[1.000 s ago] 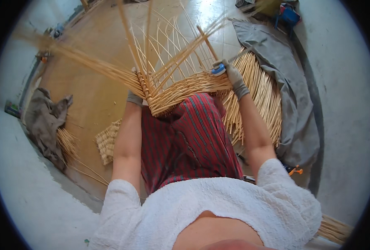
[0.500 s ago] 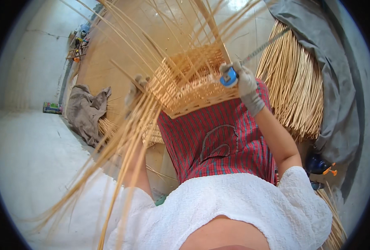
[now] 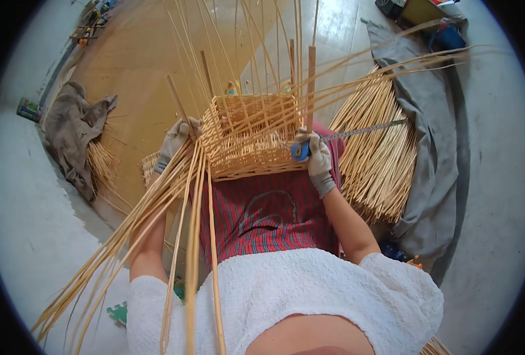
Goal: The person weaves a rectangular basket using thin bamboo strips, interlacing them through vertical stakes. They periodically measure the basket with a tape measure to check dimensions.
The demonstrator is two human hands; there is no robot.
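Grey concrete runs under me and gives way ahead to a broad tan wooden sheet (image 3: 138,65), with me sitting at its near edge in a white top and a red checked cloth (image 3: 268,213) over my lap. On that lap rests the half-woven wicker basket (image 3: 247,142), its side tipped toward me, the unwoven stakes fanning up and away while a long sheaf of loose cane strands (image 3: 156,219) sweeps down past my left knee. My left hand (image 3: 176,142), gloved in grey, is closed on the basket's left edge where those strands gather. My right hand (image 3: 317,158), also gloved, is wrapped round a blue tape measure (image 3: 301,151) pressed to the basket's right corner, its metal blade (image 3: 363,130) pulled out to the right. I judge this to be a sizing check partway through the weave; next I would need the blade laid along a basket edge and the frame held steady. Beyond my right arm lies a bundle of cut cane (image 3: 380,160) on a grey cloth (image 3: 440,154); far left, a crumpled brown rag (image 3: 73,133)
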